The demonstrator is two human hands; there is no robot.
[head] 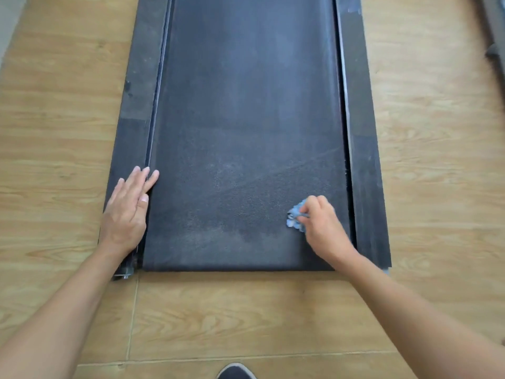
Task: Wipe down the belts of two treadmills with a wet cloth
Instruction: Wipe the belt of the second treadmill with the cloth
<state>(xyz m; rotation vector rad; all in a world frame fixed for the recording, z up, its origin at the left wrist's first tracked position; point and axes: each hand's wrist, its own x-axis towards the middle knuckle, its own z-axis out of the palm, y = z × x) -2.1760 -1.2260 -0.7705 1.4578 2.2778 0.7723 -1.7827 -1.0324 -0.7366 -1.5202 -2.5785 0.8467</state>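
A long dark grey treadmill belt (246, 119) with a rough surface runs from the top of the frame down to the lower middle, where its end meets the light wooden floor (224, 315). Black side rails (136, 105) lie along both edges of the belt. At the lower left of the belt, the left hand (126, 212) rests flat with straight fingers on the left rail, and its fingertips reach the belt edge. At the lower right, the right hand (322, 222) grips a small crumpled light blue cloth (295, 217) and presses it on the belt, near the right rail. A dusty pale area shows in the belt middle. At the bottom centre, the tip of a dark shoe (236, 372) is visible on the floor.
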